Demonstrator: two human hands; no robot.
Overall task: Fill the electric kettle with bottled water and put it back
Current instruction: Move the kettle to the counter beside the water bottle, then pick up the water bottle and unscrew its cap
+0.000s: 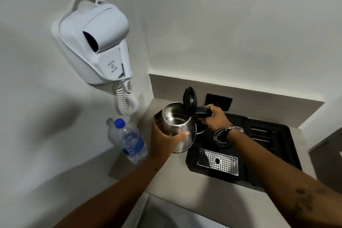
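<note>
A steel electric kettle (pixel 182 127) with its black lid (pixel 189 101) flipped up is held in the air above the counter, tilted slightly. My left hand (pixel 164 139) cups its body from the left. My right hand (pixel 214 118) grips the black handle. Inside the kettle I see bare metal with a little water at the bottom. The kettle's round base (pixel 220 139) sits on the black tray (pixel 273 153), partly hidden by my right wrist. A clear water bottle (pixel 129 140) with a blue cap and blue label stands on the counter to the left, cap on.
A white wall-mounted hair dryer (pixel 100 42) with a coiled cord hangs above the bottle. The tray has a perforated metal drip grille (pixel 217 162) at its front. A dark wall socket plate (pixel 219 101) is behind the kettle. The beige counter (pixel 185 190) ends at walls left and behind.
</note>
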